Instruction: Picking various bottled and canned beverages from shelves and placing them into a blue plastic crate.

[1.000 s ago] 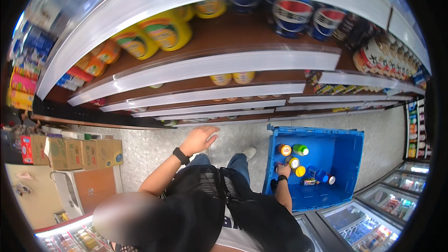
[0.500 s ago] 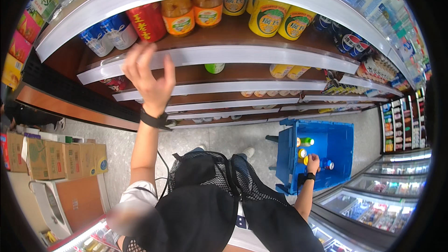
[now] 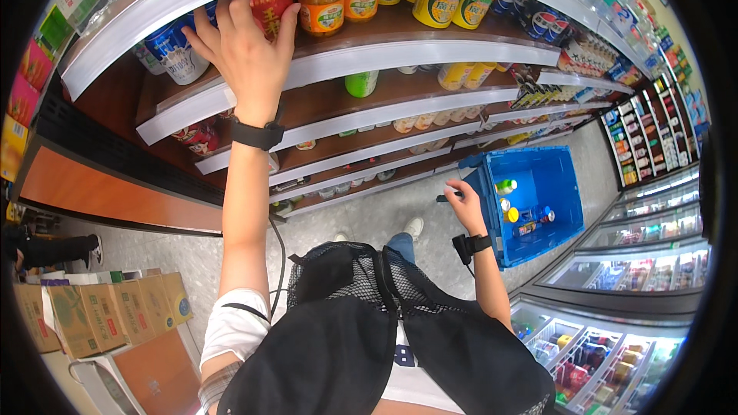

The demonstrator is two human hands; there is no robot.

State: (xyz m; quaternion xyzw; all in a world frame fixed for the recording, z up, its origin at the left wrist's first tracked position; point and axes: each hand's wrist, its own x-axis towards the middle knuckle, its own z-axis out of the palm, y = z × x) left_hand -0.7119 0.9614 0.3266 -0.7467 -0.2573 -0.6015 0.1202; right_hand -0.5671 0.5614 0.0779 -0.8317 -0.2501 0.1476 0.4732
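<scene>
On the upper shelf my left hand [image 3: 250,50] is wrapped round a red can [image 3: 273,8], thumb on its right side and fingers over its left. Blue-and-white cans [image 3: 183,54] stand just left of that hand, and orange-labelled jars or bottles [image 3: 320,4] to its right. Beside the left edge of a blue plastic crate [image 3: 530,157] hangs my right hand [image 3: 465,207], fingers loosely apart, holding nothing that I can see. Inside the crate lie a green-and-white container [image 3: 505,187], a yellow-topped one [image 3: 511,215] and a blue can [image 3: 541,214].
Yellow cans [image 3: 440,0] and dark blue cans [image 3: 547,24] stand farther right on the shelf [image 3: 430,60]. Lower tiers hold a green can [image 3: 361,84] and more drinks. Cardboard boxes [image 3: 115,311] sit at the lower left, glass-fronted coolers [image 3: 600,346] at the lower right.
My left hand has moved up onto the shelf and closed round the red can. My right hand has come out of the crate to its left side. The view has shifted.
</scene>
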